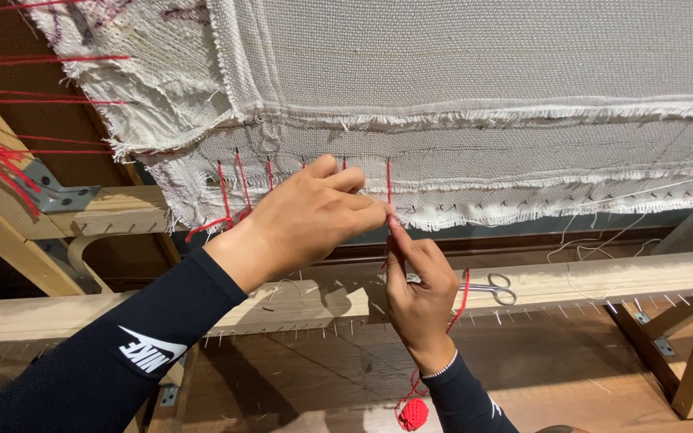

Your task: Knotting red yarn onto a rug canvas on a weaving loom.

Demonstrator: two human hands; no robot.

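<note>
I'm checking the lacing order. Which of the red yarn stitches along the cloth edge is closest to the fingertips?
The rightmost red stitch, a single upright strand just above where the left hand and right hand pinch together. The other stitches lie farther left, beyond the left hand's knuckles.

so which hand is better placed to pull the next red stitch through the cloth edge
Probably the right hand: its fingertips pinch the red yarn just below the cloth edge. The left hand lies on the cloth, steadying it.

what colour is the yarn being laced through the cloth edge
Red yarn, stitched through the off-white woven cloth; the head view shows it.
</note>
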